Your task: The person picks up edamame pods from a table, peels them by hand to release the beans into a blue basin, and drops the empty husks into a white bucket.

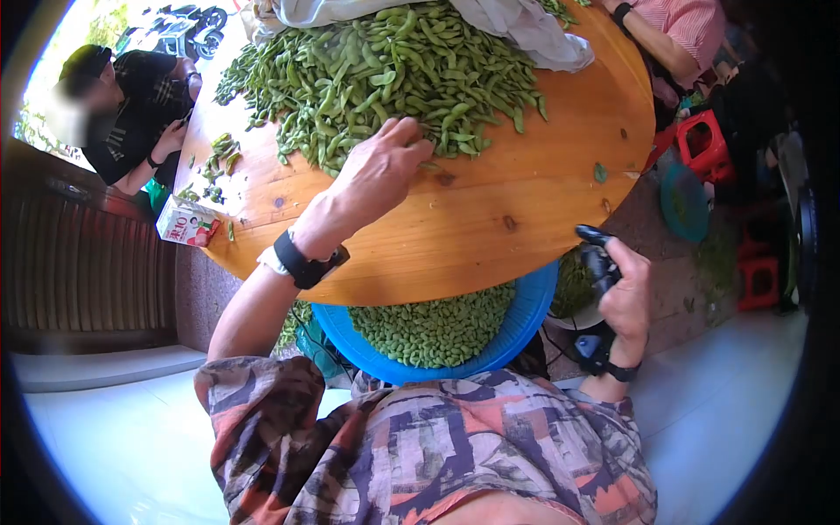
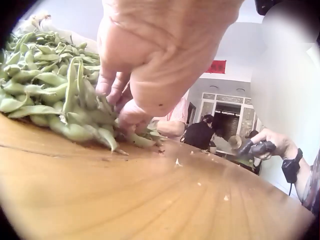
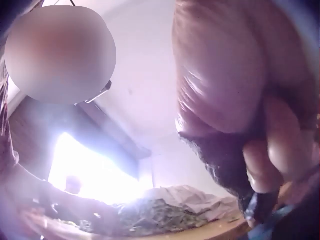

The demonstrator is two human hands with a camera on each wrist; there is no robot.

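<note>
A small red-and-white carton (image 1: 186, 221) is parked at the left edge of the round wooden table (image 1: 490, 210). The big pile of edamame pods (image 1: 385, 74) is heaped over the table's far half, and the left hand (image 1: 382, 168) is dug into its near edge, fingers (image 2: 111, 82) curled around a few pods. A blue basin (image 1: 525, 319) of pods is tucked under the near edge. Off the right edge, black-handled scissors (image 1: 598, 262) are gripped in the right hand (image 1: 628, 297).

daylight, bright | fisheye edges dark | right wrist view glare-washed, blurred close-up
</note>
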